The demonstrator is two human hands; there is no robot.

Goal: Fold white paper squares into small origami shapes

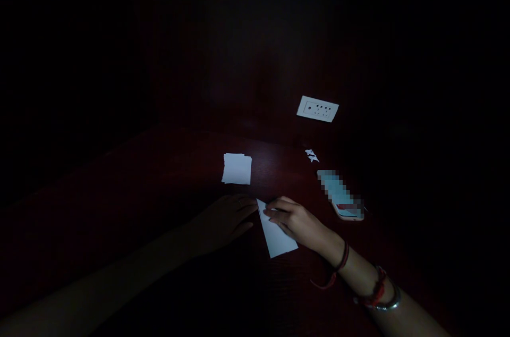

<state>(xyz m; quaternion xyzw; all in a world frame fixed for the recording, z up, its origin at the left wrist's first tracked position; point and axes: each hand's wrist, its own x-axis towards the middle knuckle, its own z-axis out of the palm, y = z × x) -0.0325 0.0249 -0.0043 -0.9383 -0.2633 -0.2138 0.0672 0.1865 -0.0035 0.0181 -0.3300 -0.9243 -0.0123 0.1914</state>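
Centrally: one white, tapered paper piece (280, 241) on dark red tabletop (268, 162), between my hands. Right hand (297, 221): fingers over its upper part; pinching or pressing, cannot tell. Left hand (227, 221): loosely spread, fingertips at narrow end.

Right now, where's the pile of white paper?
In the head view, the paper pile lies near the middle, just beyond the left hand and the white sheet, with the phone to its right.

phone screen (338, 191): pixelated | paper (280, 241): partly under right fingers (280, 216) | white scraps (312, 155): too small | forearms (360, 273): edge-cut
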